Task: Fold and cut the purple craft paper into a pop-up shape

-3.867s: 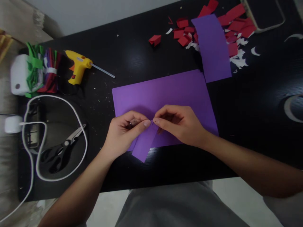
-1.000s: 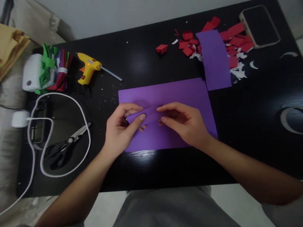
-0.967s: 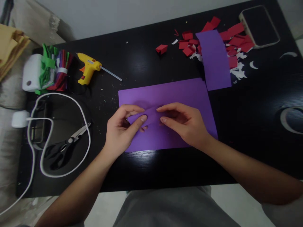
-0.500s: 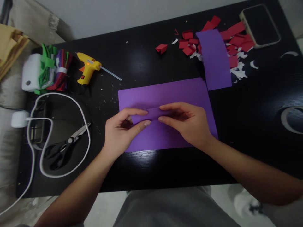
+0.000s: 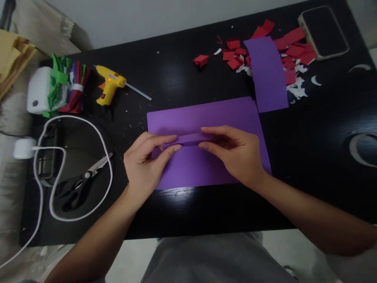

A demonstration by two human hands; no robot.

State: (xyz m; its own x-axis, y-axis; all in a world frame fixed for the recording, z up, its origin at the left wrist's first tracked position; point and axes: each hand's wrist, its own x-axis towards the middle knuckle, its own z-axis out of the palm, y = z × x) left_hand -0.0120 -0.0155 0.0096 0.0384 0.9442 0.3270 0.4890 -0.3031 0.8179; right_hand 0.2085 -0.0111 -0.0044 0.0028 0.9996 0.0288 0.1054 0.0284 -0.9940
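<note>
A narrow folded strip of purple paper (image 5: 191,139) is held level between my two hands. My left hand (image 5: 149,155) pinches its left end between thumb and forefinger. The right end is gripped the same way by my right hand (image 5: 238,151), whose curled fingers hide part of the strip. Beneath both hands a larger purple sheet (image 5: 200,114) lies flat on the black table. A second, wider purple strip (image 5: 268,74) rests beyond the sheet's far right corner, over scattered paper scraps.
Left of the sheet are a yellow glue gun (image 5: 110,84), black-handled scissors (image 5: 85,177) and a looped white cable (image 5: 100,137). Bundled coloured strips (image 5: 63,86) stand at the far left. Red paper pieces (image 5: 235,61) and a phone (image 5: 325,33) are at the back right.
The strip between my fingers now looks narrower and longer, turned more edge-on. My left hand has shifted slightly left; my right hand has barely moved.
</note>
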